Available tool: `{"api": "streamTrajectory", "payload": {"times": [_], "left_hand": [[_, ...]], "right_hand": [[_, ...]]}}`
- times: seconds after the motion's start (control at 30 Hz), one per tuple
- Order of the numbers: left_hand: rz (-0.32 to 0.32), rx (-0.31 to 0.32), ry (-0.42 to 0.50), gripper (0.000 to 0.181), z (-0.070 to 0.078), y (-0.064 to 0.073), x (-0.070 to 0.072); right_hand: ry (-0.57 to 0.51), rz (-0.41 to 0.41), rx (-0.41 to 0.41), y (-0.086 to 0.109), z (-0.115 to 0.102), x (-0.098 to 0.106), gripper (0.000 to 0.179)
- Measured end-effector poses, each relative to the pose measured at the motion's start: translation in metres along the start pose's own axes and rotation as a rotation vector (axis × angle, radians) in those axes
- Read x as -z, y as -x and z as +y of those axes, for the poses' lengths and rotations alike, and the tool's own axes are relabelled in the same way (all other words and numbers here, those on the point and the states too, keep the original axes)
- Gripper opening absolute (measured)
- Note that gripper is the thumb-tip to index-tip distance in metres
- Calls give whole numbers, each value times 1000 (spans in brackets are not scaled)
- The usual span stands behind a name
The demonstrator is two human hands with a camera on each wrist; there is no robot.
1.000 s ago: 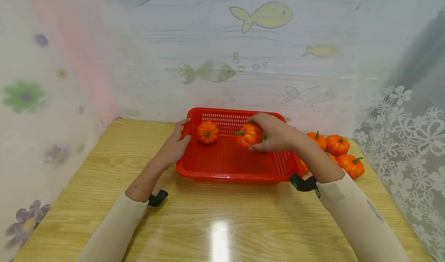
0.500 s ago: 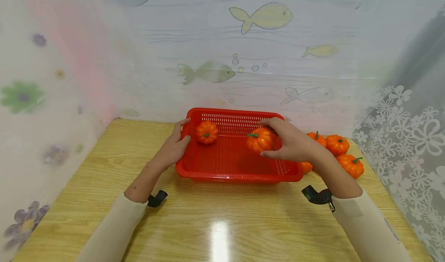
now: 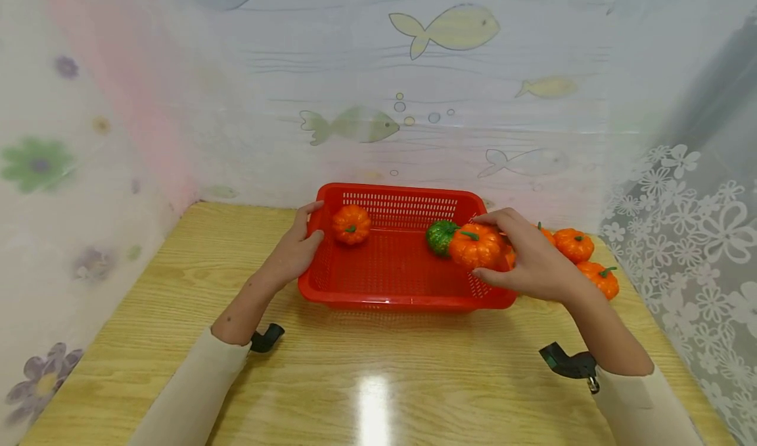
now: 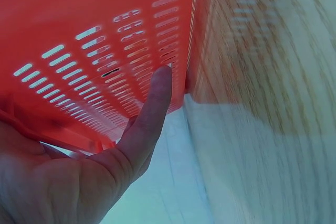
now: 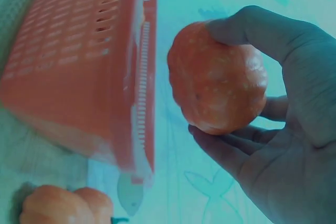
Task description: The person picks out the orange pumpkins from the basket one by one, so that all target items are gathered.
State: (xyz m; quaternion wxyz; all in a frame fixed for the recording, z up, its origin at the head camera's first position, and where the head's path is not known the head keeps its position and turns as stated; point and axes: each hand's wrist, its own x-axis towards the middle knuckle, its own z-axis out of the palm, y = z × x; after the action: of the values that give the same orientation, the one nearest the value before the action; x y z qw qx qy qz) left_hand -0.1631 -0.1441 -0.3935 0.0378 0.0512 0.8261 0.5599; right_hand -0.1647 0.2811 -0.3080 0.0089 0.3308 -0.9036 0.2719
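A red plastic basket [image 3: 378, 300] with slotted walls stands on the table. My left hand [image 3: 294, 254] holds its left rim; in the left wrist view one finger [image 4: 152, 111] lies along the slotted outer wall. My right hand [image 3: 532, 262] grips a small orange pumpkin [image 3: 475, 247] with a green stem at the basket's right end. The right wrist view shows this pumpkin [image 5: 218, 80] between thumb and fingertips, raised beyond the basket rim [image 5: 148, 77]. Inside the basket, another orange pumpkin [image 3: 351, 224] sits at the left and a green pumpkin [image 3: 440, 237] at the right, partly hidden.
Several orange pumpkins [image 3: 573, 245] are grouped on the wooden table [image 3: 331, 380] to the right of the basket, partly behind my right hand. A patterned curtain [image 3: 355, 58] with fish hangs close behind the basket, and a flowered one [image 3: 698, 236] borders the right side.
My right hand has moved right with the orange pumpkin, from over the basket's interior to its right rim. The green pumpkin now shows more fully. My left hand stays on the rim.
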Motion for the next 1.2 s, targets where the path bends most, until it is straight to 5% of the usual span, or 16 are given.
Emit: {"api": "streamTrajectory", "payload": {"times": [0.6,1.2], "left_hand": [[-4,-6,15,61,3,3,-1],[-10,11,14,62,5,5,0]], "right_hand": [[41,175,-10,64,14,2,77],[-31,239,-48,102,40,-5,84]]}}
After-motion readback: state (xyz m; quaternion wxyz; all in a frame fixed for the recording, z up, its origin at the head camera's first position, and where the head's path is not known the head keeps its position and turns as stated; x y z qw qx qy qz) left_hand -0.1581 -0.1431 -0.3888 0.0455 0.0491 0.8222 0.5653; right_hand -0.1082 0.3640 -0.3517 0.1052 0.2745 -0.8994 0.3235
